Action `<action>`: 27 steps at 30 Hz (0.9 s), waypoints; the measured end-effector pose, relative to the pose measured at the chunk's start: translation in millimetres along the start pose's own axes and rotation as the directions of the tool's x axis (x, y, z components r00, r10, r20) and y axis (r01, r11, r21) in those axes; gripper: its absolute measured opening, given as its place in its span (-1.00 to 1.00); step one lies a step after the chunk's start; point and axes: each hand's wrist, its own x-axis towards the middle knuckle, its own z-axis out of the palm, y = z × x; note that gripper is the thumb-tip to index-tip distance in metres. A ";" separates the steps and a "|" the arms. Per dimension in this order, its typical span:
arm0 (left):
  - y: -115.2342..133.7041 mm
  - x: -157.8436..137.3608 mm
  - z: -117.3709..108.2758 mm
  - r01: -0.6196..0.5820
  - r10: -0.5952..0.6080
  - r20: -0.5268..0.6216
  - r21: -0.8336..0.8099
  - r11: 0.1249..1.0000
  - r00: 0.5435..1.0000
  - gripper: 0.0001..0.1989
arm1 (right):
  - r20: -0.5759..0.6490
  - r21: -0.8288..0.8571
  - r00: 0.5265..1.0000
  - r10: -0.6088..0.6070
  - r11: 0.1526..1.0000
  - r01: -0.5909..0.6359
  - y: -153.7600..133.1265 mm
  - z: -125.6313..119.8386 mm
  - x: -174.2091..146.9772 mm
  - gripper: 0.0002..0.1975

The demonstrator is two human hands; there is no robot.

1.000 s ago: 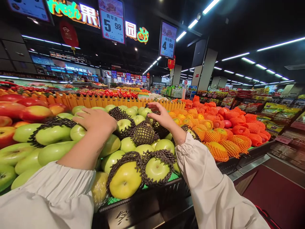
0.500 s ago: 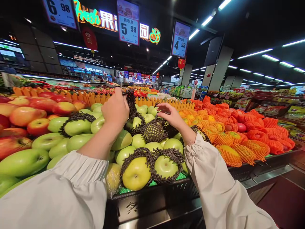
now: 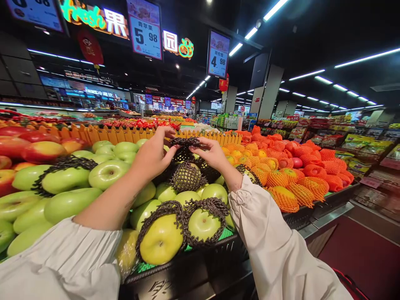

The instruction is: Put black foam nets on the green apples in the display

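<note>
Between my two hands is a dark brown foam fruit net (image 3: 185,142), held over the green apples. My left hand (image 3: 153,152) pinches its left edge between thumb and fingers. The thumb and fingers of my right hand (image 3: 211,154) close on its right edge. Just below the hands lies an apple wrapped in dark netting (image 3: 187,176). Nearer to me, a yellow-green apple (image 3: 161,239) and a green apple (image 3: 204,225) sit side by side, each with a dark net around it. Whether the held net contains anything is hidden.
Loose green apples (image 3: 73,204) fill the left, with red apples (image 3: 43,151) behind. Fruit in orange nets (image 3: 284,198) and red nets (image 3: 321,171) lies right. A low yellow picket fence (image 3: 109,135) runs behind. The black crate edge (image 3: 215,250) is in front; price signs (image 3: 144,29) hang above.
My right hand has moved in from the open and taken the net's right edge. My left hand has lowered, and the net is now stretched level between both. The view has shifted right.
</note>
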 end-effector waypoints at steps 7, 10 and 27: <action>0.0 -1.0 -1.3 -0.045 0.040 0.073 0.063 0.997 0.997 -0.63 | -0.179 0.232 0.978 0.105 0.971 -0.062 -7.9 0.9 1.2 -0.70; -3.9 -0.2 0.6 -0.122 0.110 0.126 0.092 0.988 0.986 -0.60 | -0.027 0.239 0.981 0.191 0.954 -0.179 -14.0 2.9 -2.8 -0.60; 4.5 1.3 -3.2 0.001 -0.023 0.116 0.192 0.981 0.993 -0.67 | 0.005 0.257 0.978 0.209 0.945 -0.203 -10.1 7.1 -4.0 -0.51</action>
